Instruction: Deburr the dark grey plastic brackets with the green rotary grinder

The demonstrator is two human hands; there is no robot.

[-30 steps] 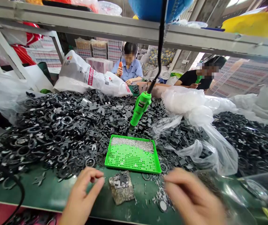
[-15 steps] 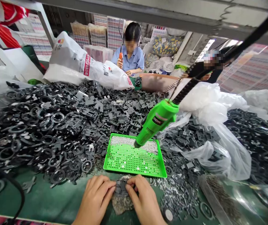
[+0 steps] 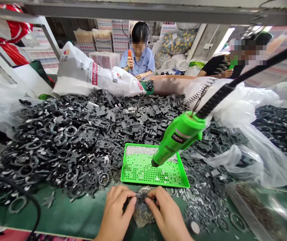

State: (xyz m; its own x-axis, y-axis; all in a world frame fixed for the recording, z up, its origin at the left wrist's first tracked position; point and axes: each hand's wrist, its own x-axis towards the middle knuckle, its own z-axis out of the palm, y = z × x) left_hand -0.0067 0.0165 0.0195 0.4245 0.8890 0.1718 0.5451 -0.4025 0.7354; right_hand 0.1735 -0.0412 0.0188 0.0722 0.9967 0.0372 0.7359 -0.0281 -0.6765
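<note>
My left hand (image 3: pixel 115 211) and my right hand (image 3: pixel 165 211) meet over a rough grey pad (image 3: pixel 143 214) on the green bench mat (image 3: pixel 65 214). The fingers of both hands pinch a small dark plastic part (image 3: pixel 138 198), which they mostly hide. Beyond my hands lies a green perforated tray (image 3: pixel 155 183), with silvery small metal pieces (image 3: pixel 145 151) heaped along its far end. A green electric screwdriver (image 3: pixel 180 140) hangs on its black cord over the tray's right side, touching neither hand.
A large heap of dark plastic rings and parts (image 3: pixel 83 134) covers the bench behind the tray. Clear plastic bags (image 3: pixel 243 147) lie to the right, with a bin of metal pieces (image 3: pixel 256 207) at the near right. Co-workers (image 3: pixel 139 53) sit across the bench.
My hands, apart a second ago, have come together on the dark part over the pad. The screwdriver has swung right, over the tray, and the view has shifted.
</note>
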